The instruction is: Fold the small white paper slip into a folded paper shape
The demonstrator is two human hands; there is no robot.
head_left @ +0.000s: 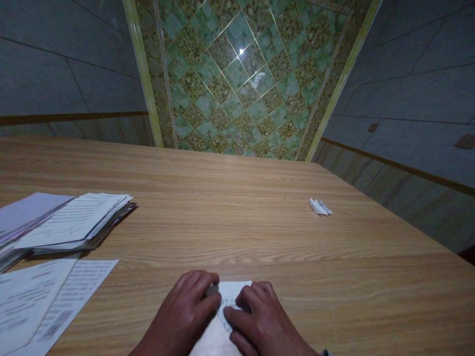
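Note:
A white sheet of paper [234, 287] with printed lines lies on the near edge of the table, partly folded over. My left hand [189, 306] grips its left side, with thumb and curled fingers closed at the edge. From the other side my right hand [261, 316] holds the same sheet, its fingers bent and its thumb resting on the printed part. Both palms face down, and the hands hide much of the paper. A small greyish patch shows between my left thumb and forefinger; what it is I cannot make out.
On the left of the wooden table [208, 198] rests a stack of printed papers [79, 217] beside a lilac pile [29, 212]. Loose printed sheets [79, 289] lie nearer. A small folded white paper [319, 207] sits at the right. Behind is a green patterned tiled surface [241, 94].

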